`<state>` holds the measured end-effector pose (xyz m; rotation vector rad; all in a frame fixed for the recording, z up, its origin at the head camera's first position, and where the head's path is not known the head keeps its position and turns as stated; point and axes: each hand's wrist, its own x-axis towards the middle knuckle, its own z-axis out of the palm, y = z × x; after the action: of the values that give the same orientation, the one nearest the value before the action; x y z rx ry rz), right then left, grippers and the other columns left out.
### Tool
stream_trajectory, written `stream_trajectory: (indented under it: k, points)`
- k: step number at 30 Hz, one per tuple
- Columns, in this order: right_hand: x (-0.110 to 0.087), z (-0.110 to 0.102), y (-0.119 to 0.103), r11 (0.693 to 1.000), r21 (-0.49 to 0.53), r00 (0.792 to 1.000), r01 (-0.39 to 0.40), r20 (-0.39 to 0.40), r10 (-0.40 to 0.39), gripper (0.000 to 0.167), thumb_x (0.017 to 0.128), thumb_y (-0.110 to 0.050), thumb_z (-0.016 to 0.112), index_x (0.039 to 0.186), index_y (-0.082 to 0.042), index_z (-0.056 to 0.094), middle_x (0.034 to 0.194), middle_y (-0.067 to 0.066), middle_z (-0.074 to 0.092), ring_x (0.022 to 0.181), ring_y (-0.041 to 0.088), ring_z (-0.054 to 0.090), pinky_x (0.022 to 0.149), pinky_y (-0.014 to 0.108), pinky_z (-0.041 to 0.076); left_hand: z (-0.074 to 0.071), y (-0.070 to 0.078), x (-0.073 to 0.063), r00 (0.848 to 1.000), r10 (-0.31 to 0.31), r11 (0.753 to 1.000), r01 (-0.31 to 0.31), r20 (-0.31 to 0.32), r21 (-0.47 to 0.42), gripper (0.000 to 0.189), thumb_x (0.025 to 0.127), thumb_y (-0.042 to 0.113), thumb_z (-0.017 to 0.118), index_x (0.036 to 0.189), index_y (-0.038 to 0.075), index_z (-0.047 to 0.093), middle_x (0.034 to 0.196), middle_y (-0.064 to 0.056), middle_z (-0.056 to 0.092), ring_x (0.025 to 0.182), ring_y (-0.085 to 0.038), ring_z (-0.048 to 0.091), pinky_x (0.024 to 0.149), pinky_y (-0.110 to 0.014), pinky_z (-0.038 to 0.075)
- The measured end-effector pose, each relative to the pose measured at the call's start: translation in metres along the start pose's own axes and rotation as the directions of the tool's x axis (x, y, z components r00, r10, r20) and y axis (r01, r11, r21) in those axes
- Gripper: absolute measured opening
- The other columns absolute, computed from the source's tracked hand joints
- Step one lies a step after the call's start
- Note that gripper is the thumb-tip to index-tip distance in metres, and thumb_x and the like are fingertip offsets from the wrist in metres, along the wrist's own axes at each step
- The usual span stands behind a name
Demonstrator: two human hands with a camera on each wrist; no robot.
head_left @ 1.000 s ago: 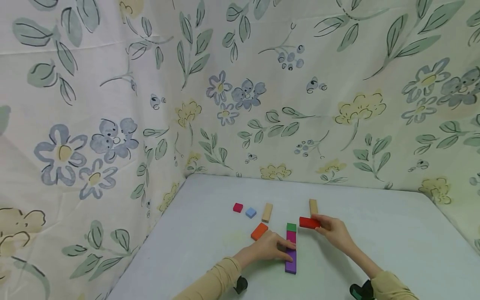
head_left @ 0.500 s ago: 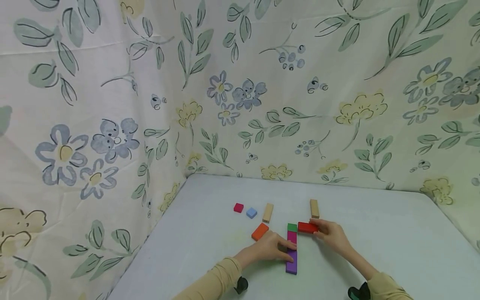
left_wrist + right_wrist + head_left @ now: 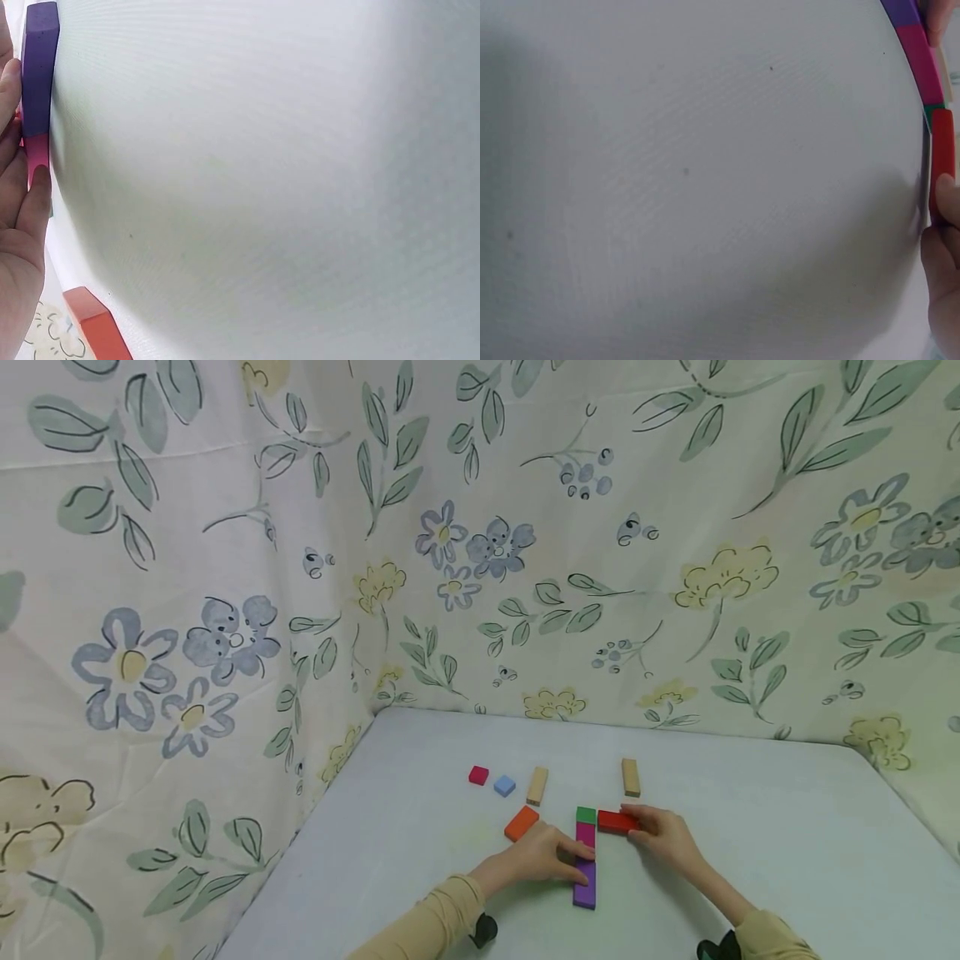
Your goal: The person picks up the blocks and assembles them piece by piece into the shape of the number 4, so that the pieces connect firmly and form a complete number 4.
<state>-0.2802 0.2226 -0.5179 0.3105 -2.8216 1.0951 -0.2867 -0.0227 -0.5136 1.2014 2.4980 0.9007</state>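
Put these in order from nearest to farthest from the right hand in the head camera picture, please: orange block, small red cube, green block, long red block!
From the right hand:
1. Long red block: pinched in its fingers.
2. Green block: just left of the long red one.
3. Orange block: farther left.
4. Small red cube: far left, toward the back.

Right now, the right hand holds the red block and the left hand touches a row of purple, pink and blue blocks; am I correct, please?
Not quite: the far block in the row is green, not blue, as the head view shows. The right hand holds the red block, and the left hand touches the row.
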Motion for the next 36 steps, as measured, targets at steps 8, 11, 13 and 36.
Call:
stream_trajectory:
  k: [8, 11, 13, 36]
  points:
    - [-0.0011, 0.0017, -0.0007, 1.0, 0.002, 1.0, -0.017, 0.012, 0.017, 0.037, 0.083, 0.002, 0.067, 0.12, 0.002, 0.063, 0.118, 0.023, 0.065, 0.113, 0.04, 0.058, 0.091, 0.048, 0.05, 0.0, 0.0004, -0.0001, 1.0, 0.007, 1.0, -0.007, -0.009, 0.003, 0.037, 0.08, 0.029, 0.075, 0.115, 0.019, 0.07, 0.115, 0.012, 0.068, 0.095, 0.013, 0.055, 0.073, -0.006, 0.044]
    - [-0.0007, 0.0024, -0.0019, 1.0, 0.003, 1.0, -0.022, 0.017, 0.022, 0.037, 0.083, 0.002, 0.066, 0.12, 0.002, 0.063, 0.118, 0.023, 0.065, 0.113, 0.04, 0.058, 0.09, 0.047, 0.051, -0.0003, 0.0008, -0.0007, 1.0, 0.003, 1.0, -0.003, -0.005, 0.005, 0.037, 0.08, 0.029, 0.075, 0.115, 0.02, 0.07, 0.115, 0.013, 0.068, 0.091, 0.013, 0.054, 0.072, -0.006, 0.043]
    - [0.0, 0.003, -0.0022, 1.0, 0.004, 0.999, -0.027, 0.019, 0.027, 0.038, 0.083, 0.002, 0.067, 0.121, 0.002, 0.062, 0.119, 0.023, 0.064, 0.113, 0.04, 0.058, 0.09, 0.047, 0.051, -0.0004, 0.0008, -0.0007, 1.0, 0.002, 1.0, -0.002, -0.003, 0.005, 0.037, 0.08, 0.029, 0.075, 0.115, 0.02, 0.07, 0.115, 0.013, 0.068, 0.087, 0.012, 0.053, 0.07, -0.006, 0.042]
    - [0.002, 0.0082, 0.0008, 1.0, -0.017, 1.0, -0.015, 0.001, 0.015, 0.038, 0.083, 0.001, 0.066, 0.121, 0.002, 0.062, 0.118, 0.022, 0.065, 0.111, 0.04, 0.059, 0.089, 0.047, 0.052, 0.0008, -0.0003, -0.0005, 1.0, 0.019, 1.0, -0.019, -0.016, 0.011, 0.037, 0.08, 0.03, 0.075, 0.115, 0.02, 0.07, 0.116, 0.013, 0.068, 0.101, 0.011, 0.057, 0.074, -0.006, 0.045]
